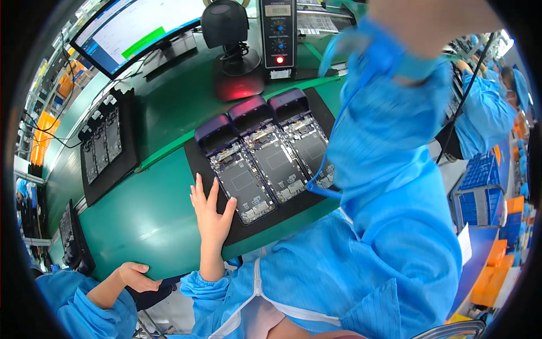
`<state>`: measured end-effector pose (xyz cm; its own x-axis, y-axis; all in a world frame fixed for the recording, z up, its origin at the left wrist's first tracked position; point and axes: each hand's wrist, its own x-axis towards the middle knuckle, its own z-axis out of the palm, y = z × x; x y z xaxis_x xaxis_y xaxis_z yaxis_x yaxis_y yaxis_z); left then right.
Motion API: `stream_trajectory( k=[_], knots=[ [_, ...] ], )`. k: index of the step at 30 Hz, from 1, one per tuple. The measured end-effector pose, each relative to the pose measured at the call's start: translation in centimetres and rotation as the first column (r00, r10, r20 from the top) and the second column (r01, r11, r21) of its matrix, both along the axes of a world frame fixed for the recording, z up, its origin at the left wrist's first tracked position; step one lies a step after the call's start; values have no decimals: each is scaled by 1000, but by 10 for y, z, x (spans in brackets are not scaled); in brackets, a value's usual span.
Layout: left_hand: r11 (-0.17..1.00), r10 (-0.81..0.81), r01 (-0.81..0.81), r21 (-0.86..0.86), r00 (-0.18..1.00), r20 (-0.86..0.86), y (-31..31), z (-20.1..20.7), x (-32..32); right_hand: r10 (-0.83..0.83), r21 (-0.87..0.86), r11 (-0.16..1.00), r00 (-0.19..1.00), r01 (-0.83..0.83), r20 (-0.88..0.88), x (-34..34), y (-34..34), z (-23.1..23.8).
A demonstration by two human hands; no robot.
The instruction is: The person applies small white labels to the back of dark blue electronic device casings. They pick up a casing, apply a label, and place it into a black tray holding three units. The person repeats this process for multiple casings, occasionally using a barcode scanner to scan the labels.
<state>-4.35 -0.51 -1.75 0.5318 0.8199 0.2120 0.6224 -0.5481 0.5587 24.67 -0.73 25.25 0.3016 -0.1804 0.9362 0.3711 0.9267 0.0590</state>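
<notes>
Devices (275, 161) lie uncovered; cord (323, 192) may snag one if right sleeve (389, 130) swings.
Left hand (214, 219) spread, holding nothing; right hand (432, 21) blurred, grip can't be told.

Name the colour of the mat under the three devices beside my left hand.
The mat is black, seen best in the head view.

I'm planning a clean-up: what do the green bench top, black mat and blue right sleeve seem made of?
Green bench top: probably smooth rubber or vinyl sheeting, showing soft glare.
Black mat: perhaps foam or rubber, matte, with hardly any reflection.
Blue right sleeve: thin fabric, likely synthetic, slightly sheeny, with creases and fine lines.
</notes>
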Motion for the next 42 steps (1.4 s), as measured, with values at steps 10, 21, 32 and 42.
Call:
stream_trajectory(
  k=[10,21,32,42],
  knots=[
    [1000,11,-10,-22,1000,21,0,3,-1,-254,-270,911,939,312,231,8,-85,-108],
    [996,28,-34,-78,997,-78,6,5,4,-202,-854,-98,830,510,519,63,-170,-196],
    [999,-51,45,-29,971,-234,17,15,12,173,-778,-122,785,617,595,18,-142,-241],
    [998,68,-69,-7,992,-105,9,23,29,417,-731,-230,744,642,522,38,-126,-204]
  ],
)
